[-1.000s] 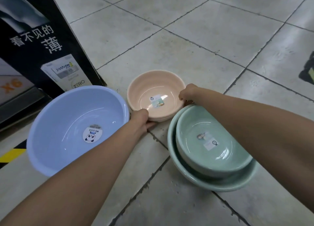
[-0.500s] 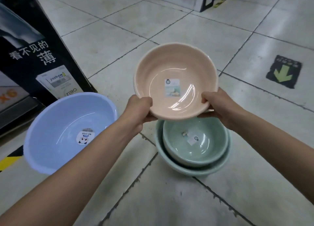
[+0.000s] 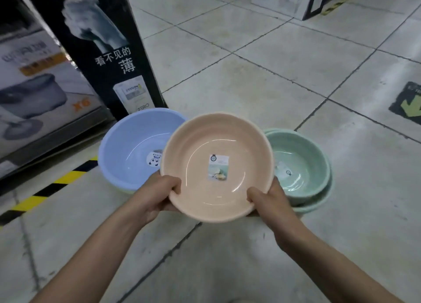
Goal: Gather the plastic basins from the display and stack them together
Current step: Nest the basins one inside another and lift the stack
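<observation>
You've got the peach basin [image 3: 216,166] off the floor, your left hand [image 3: 157,193] and right hand [image 3: 268,198] each pinching its near rim, thumbs inside. It sits in front of the blue basin [image 3: 129,148] at left and the two nested green basins [image 3: 300,166] at right, both on the tiled floor [image 3: 250,75].

A peach basin [image 3: 216,166] (label stuck inside) is held up above the floor. A blue basin [image 3: 132,148] sits left; two green basins [image 3: 303,166] sit nested right.
</observation>
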A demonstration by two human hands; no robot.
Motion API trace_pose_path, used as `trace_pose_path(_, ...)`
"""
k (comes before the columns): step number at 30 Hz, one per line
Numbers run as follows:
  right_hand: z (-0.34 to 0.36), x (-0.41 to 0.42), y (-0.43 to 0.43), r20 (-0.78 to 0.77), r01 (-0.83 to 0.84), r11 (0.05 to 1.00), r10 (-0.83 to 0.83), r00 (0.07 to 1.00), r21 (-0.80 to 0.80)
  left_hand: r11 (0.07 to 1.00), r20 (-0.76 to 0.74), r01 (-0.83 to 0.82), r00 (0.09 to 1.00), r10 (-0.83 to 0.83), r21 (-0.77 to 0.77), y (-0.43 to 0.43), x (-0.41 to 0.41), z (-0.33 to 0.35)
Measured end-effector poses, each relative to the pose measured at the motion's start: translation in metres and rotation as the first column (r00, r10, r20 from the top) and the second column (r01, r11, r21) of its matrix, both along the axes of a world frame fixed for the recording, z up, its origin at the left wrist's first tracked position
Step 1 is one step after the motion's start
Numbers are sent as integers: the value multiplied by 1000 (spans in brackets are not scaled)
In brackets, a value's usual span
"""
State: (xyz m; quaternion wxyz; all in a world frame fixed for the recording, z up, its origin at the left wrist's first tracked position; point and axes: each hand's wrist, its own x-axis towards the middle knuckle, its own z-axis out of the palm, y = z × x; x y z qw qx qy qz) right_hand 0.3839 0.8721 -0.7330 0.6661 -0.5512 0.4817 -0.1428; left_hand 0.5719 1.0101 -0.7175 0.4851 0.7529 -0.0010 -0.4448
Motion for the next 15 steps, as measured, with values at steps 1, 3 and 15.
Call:
trace_pose_path(1,-7,2,16,1,-11,1000,11,1000,21,999,-22,-13,1000,13,30,15,1,-7)
trace_pose_path(3,-21,2,39,6,-21,999,21,1000,45,998,-60,-15,998,18,59,37,-3,-21)
trace_pose_path(15,-81,-29,80,-253,-118,985,146,956,124,983,-159,-59,983,87,176,88,-50,-103)
